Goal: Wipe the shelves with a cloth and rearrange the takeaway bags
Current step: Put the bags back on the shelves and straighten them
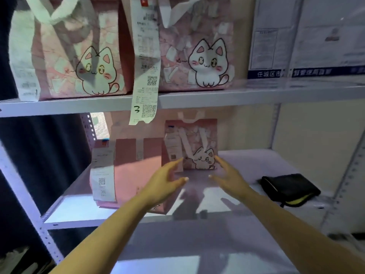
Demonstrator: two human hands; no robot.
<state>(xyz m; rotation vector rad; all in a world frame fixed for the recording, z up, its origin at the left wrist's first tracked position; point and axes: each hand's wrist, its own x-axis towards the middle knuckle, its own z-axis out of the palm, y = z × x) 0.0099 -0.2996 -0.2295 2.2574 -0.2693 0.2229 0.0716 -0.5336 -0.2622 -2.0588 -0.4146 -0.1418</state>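
Observation:
A small pink cat-print takeaway bag (194,144) stands upright at the back of the middle shelf (246,167). My left hand (165,179) and my right hand (227,177) reach toward it with fingers spread, one at each lower corner, holding nothing. A larger pink bag (128,171) with a receipt lies to its left, partly behind my left hand. A dark cloth with a yellow edge (289,189) lies folded on the shelf at the right. Two big cat-print bags (75,56) (197,52) stand on the upper shelf (197,98).
A long receipt (147,62) hangs from the upper bags down over the shelf edge. Posters (308,36) cover the wall at upper right. Perforated metal uprights (27,202) frame the shelves, and a lower shelf (177,244) runs beneath my forearms.

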